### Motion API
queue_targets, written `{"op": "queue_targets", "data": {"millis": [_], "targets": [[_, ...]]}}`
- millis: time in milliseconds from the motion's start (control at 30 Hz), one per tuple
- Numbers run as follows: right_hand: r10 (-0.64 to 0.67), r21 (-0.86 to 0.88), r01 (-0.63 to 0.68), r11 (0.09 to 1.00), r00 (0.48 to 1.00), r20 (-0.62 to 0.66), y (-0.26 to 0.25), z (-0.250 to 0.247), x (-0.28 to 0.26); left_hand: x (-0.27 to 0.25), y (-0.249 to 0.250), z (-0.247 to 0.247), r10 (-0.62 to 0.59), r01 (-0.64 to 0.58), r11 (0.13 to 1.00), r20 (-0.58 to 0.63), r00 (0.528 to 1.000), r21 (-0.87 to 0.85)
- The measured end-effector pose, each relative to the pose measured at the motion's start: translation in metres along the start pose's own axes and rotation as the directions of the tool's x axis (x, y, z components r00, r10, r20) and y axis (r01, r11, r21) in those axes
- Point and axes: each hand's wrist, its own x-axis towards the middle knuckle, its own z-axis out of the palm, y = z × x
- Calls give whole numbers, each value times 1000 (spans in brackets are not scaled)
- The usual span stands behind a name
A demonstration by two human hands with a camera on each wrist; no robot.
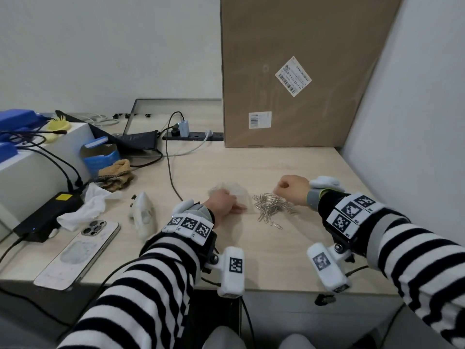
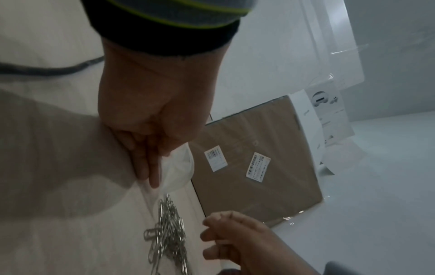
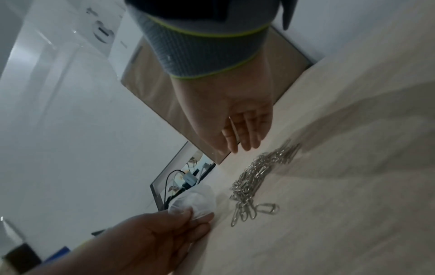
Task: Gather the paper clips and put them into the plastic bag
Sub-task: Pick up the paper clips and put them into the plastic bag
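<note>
A heap of silver paper clips [image 1: 271,209] lies on the light wooden desk between my hands. To its left is the clear plastic bag [image 1: 230,188], crumpled. My left hand [image 1: 234,207] rests on the bag's near edge; in the right wrist view its thumb and fingers [image 3: 188,214] pinch the bag [image 3: 200,201]. My right hand [image 1: 281,188] hovers just behind the right of the heap with loosely bent fingers [image 3: 247,141], holding nothing. The left wrist view shows the clips [image 2: 167,232] right below my left fingertips [image 2: 151,178].
A tall cardboard box [image 1: 302,71] stands at the back of the desk. A black cable [image 1: 171,172] runs down left of the bag. Farther left lie a white controller [image 1: 143,212], a phone [image 1: 78,253], a tissue [image 1: 83,210] and a power brick [image 1: 47,215]. The wall [image 1: 415,122] closes the right side.
</note>
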Motion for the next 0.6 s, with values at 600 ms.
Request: {"op": "queue_targets", "data": {"millis": [600], "targets": [[-105,-288,128,949,990,94,10,23,11,-13,8,1,-18,18,998,4,1000,56]]}}
